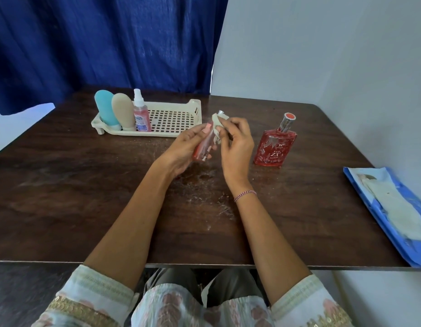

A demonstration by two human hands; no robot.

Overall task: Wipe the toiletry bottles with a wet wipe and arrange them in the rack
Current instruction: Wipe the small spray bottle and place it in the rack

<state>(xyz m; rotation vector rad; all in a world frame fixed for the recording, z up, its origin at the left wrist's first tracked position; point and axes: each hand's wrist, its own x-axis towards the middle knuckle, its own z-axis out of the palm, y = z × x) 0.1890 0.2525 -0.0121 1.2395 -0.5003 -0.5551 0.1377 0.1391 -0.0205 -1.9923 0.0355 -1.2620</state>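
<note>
My left hand (181,151) grips a small red bottle (203,148), tilted above the middle of the table. My right hand (237,142) pinches a white wet wipe (217,122) against the bottle's upper part, near its clear cap. A cream rack (176,119) stands at the back left. In its left end stand a blue tube (105,109), a beige tube (122,110) and a pink spray bottle (141,114). A flat red perfume bottle (275,145) stands upright to the right of my hands.
A blue pack of wet wipes (391,208) lies open at the table's right edge. The dark wooden table (75,185) shows wet smears in front of my hands. A blue curtain hangs behind the table, a white wall at the right.
</note>
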